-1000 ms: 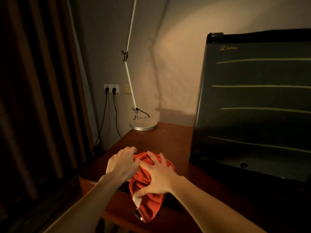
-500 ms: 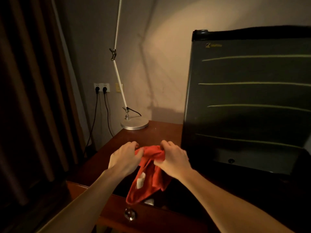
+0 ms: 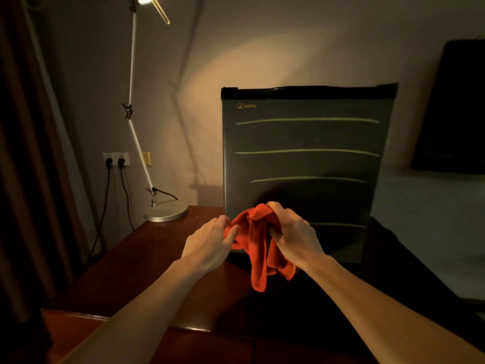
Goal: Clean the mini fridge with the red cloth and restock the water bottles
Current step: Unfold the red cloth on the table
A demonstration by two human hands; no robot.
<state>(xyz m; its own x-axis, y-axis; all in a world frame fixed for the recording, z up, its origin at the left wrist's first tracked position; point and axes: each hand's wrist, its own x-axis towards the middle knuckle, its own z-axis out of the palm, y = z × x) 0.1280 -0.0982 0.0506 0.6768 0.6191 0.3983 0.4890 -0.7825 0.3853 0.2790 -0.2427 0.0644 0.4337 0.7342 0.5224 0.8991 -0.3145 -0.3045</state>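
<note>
Cloth preparation is the step in hand, judged from the present grip. Both hands hold the red cloth (image 3: 258,240) in the air, in front of the lower part of the closed door of the mini fridge (image 3: 307,164), above the wooden desk (image 3: 147,261). The left hand (image 3: 210,244) pinches one bunched edge between thumb and curled fingers; the right hand (image 3: 295,235) has its fingers curled round the upper fold, and the remainder hangs loose below. For an effective wipe, gather the hanging tails into a flat pad that fits one palm, so that no corner drags or catches on the door edge. Transfer the pad to one hand and free the other for the door. The door appears fully closed and no handle can be made out, so locate the opening edge before pulling. Water bottles are not visible. Keep elbows clear of the desk lamp (image 3: 165,211), which stands on the desk to the left of the fridge with its cable trailing.
</note>
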